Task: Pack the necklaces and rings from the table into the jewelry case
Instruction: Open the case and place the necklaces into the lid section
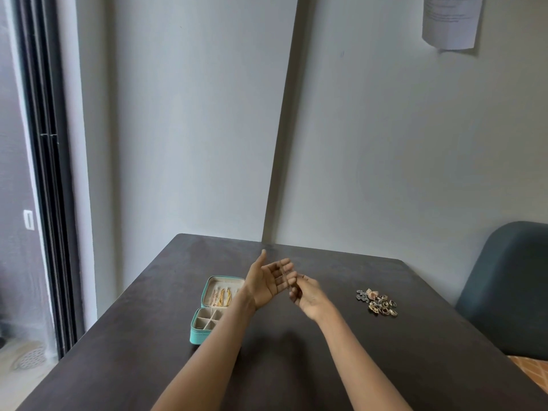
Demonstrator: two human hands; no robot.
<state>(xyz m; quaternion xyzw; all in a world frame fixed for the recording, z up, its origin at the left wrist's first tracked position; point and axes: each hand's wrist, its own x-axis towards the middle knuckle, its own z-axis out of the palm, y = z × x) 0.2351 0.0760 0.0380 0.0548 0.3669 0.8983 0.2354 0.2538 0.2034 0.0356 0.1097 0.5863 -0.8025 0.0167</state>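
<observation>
Both hands are raised above the middle of the table [296, 366], meeting each other. Left hand [267, 284] palm up, fingers spread and straight, thumb pointing up. Right hand [307, 293] fingers curled, pinching a thin dark chain [285, 275] that runs across the left hand's fingers. Chain is blurry; which kind of necklace it is can't be told. Chain is off the table, held between the two hands.

Jewelry case [207, 315], teal outside, beige inside, lies open just left of the left wrist, partly hidden by the left forearm. Its far half holds gold necklaces [221, 298] laid in it. Its near half is split into small compartments; those that show look bare, the rest sits behind the arm.

Pile of rings [378, 302] lies on the table to the right of the right hand, near but apart from it, silver and gold tones mixed, touching each other in a loose heap.

Table is dark, set into a corner of grey walls. Dark padded chair [510, 292] at the right edge. Sheet of paper [450, 22] hangs on the wall top right. Sliding door frame [47, 173] on the left.
</observation>
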